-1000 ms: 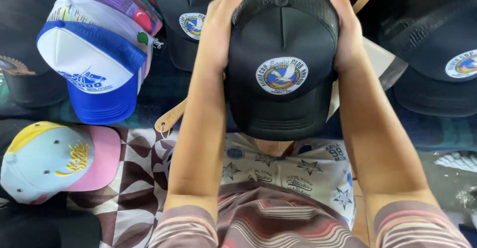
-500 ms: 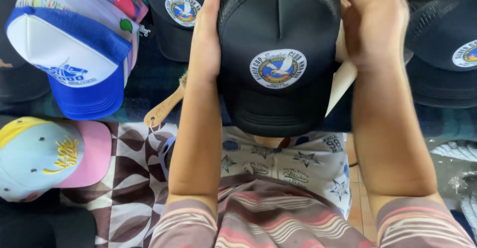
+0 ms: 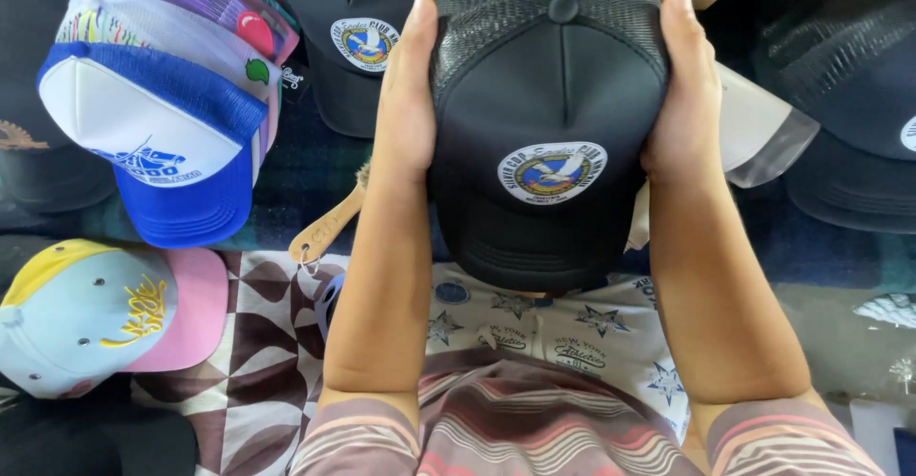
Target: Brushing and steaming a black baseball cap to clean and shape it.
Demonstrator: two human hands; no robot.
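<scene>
Half a second ago the right hand was lifted off the cap, palm turned up and fingers loose; now both palms press the black trucker cap point(image 3: 549, 104) from either side. The left hand point(image 3: 408, 94) lies flat against the cap's nine o'clock flank, fingers stretched up along the mesh, and the right hand point(image 3: 682, 90) mirrors it at three o'clock — both closed around the crown, holding it just above the lap. The cap itself sits lower in view than before, so its top button and more of the mesh back now show, with the brim pointing to six o'clock.

On the cap's front panel is a round patch point(image 3: 551, 172), white-rimmed with a blue and yellow centre and a pale bird shape. A matching round patch shows on a second black cap point(image 3: 348, 47) lying at eleven o'clock from the held one. Farther toward ten o'clock is a stack of caps topped by a blue and white cap point(image 3: 153, 142) bearing a blue drawn emblem, with purple and pink brims fanned behind it. At eight o'clock lies a pale blue cap point(image 3: 95, 314) with a yellow panel, pink brim and yellow stitched lettering. A tan tag point(image 3: 324, 233) — long, with a hole and ring at its end — pokes out beside the left forearm.
</scene>
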